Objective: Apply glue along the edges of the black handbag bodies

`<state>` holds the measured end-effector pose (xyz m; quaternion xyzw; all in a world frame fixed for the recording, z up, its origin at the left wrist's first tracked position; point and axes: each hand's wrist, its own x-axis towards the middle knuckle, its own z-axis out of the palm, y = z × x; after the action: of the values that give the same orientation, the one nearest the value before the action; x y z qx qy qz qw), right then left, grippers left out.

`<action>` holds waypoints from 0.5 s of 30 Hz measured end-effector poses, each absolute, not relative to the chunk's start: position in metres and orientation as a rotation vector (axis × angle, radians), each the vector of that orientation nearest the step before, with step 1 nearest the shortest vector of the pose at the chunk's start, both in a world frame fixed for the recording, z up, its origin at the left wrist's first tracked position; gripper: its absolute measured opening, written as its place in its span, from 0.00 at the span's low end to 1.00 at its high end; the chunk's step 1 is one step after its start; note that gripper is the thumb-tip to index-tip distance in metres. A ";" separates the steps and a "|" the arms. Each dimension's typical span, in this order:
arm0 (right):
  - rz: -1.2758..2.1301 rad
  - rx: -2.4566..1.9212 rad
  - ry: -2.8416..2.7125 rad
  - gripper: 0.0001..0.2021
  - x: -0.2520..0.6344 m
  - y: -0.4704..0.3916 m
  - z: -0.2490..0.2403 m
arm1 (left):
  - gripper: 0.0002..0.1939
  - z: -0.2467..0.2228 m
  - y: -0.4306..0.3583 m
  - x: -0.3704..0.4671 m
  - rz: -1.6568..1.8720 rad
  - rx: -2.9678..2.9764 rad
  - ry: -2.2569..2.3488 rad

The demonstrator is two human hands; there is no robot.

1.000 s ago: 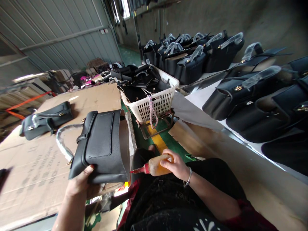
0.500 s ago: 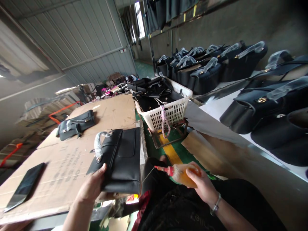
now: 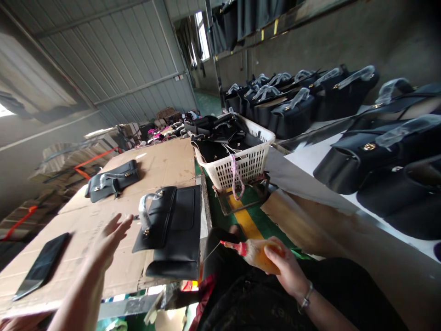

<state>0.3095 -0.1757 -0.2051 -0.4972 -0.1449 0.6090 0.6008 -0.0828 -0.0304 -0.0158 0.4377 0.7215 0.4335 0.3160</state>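
A black handbag with a plastic-wrapped handle lies flat on the cardboard-covered table, its lower edge at the table's near edge. My left hand hovers open just left of the bag, fingers spread, touching nothing. My right hand grips an orange glue bottle with a red nozzle pointing left toward the bag's corner; a thin strand of glue hangs from the tip.
A second black handbag rests farther back on the cardboard. A dark phone lies at the left. A white plastic basket of black parts stands behind the table. Rows of finished black bags line the right.
My left hand set the handbag down flat on the cardboard, let go of it and drew back to the left. The glue bottle stayed in my right hand.
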 end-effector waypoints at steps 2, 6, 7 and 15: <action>1.399 -1.123 -0.363 0.23 0.308 -0.177 -0.205 | 0.26 -0.015 -0.006 -0.062 1.079 1.111 1.862; 1.351 -1.061 -0.412 0.20 0.309 -0.180 -0.210 | 0.14 -0.024 0.029 -0.025 1.002 1.053 1.677; 1.341 -1.056 -0.418 0.19 0.309 -0.181 -0.211 | 0.11 -0.023 0.033 -0.018 1.021 1.048 1.605; 1.292 -1.082 -0.335 0.21 0.321 -0.183 -0.209 | 0.14 0.041 -0.008 0.021 1.459 1.202 1.039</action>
<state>0.3205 -0.1829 -0.2093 -0.4769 -0.1477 0.5694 0.6531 0.0207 -0.0075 0.0414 0.4911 0.4244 0.5961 0.4725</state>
